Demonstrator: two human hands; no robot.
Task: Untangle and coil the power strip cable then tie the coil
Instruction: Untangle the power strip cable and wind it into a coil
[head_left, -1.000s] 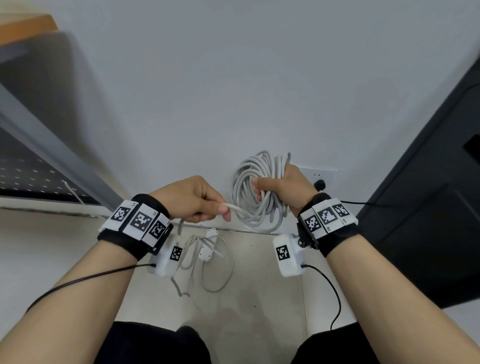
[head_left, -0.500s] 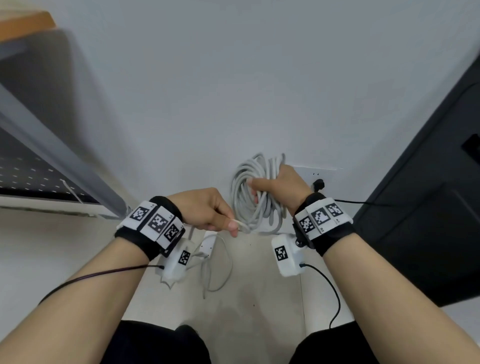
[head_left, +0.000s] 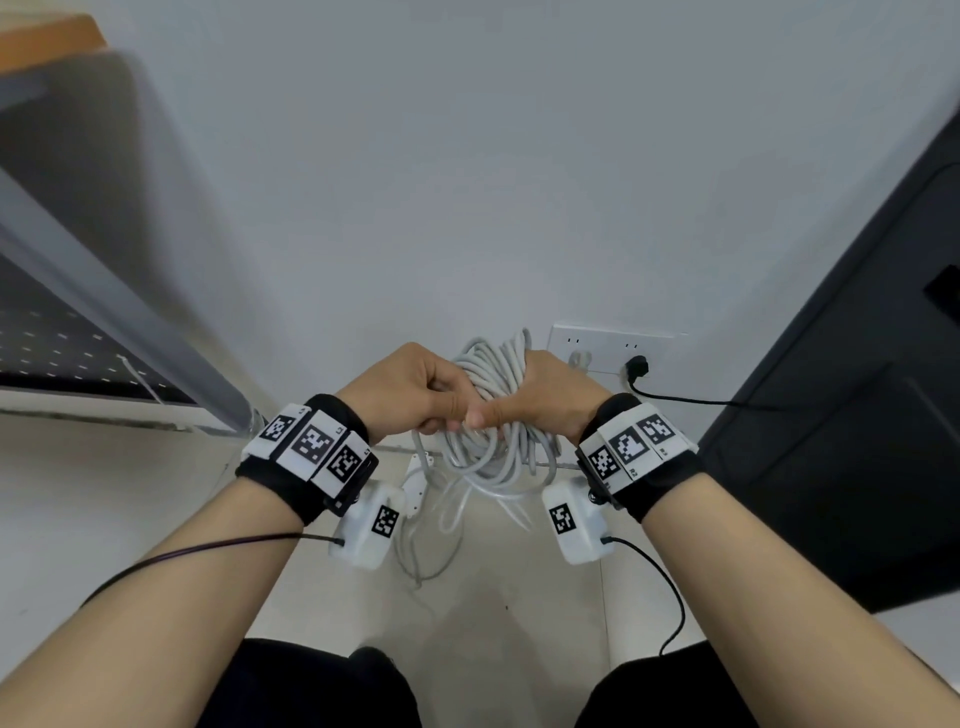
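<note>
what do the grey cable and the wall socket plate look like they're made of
The cable looks like soft rubber or PVC sheathing, matte pale grey: it bends into tight loops with no kinks or glints where the left hand and right hand grip it. The socket plate appears to be smooth, rigid white plastic, flat with crisp edges; its gloss is hard to judge.

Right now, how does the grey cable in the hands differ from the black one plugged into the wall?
The grey cable is wound into a many-looped coil; the black cable runs as one single strand. The grey cable is gripped by both the left hand and the right hand; the black cable is touched by neither. The grey cable looks thicker than the black cable. Both sit near the wall socket.
</note>
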